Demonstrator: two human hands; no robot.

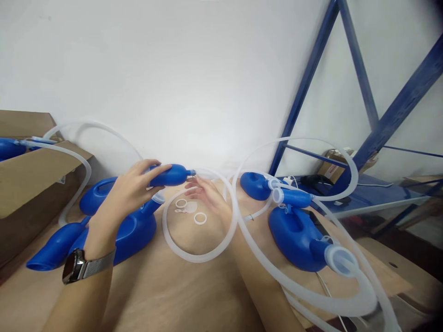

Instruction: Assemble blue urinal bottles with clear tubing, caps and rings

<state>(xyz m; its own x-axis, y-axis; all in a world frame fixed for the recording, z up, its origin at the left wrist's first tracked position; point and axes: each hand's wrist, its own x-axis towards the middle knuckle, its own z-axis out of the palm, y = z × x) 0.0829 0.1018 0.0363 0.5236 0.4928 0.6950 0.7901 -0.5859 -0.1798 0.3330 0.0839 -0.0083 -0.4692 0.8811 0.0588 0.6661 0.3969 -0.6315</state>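
Holding blue tube (171, 175) in left hand (138, 182), closed round it, left of and beyond white ring (200, 218). Got right hand (207, 191) half-open by nozzle (191, 173), beyond ring; can't tell if gripping. See blue bottle (136, 235) left of ring.

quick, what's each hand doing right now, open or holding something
Left hand: closed, holding a blue plastic piece.
Right hand: fingers at its narrow tip; whether they grip it cannot be told.
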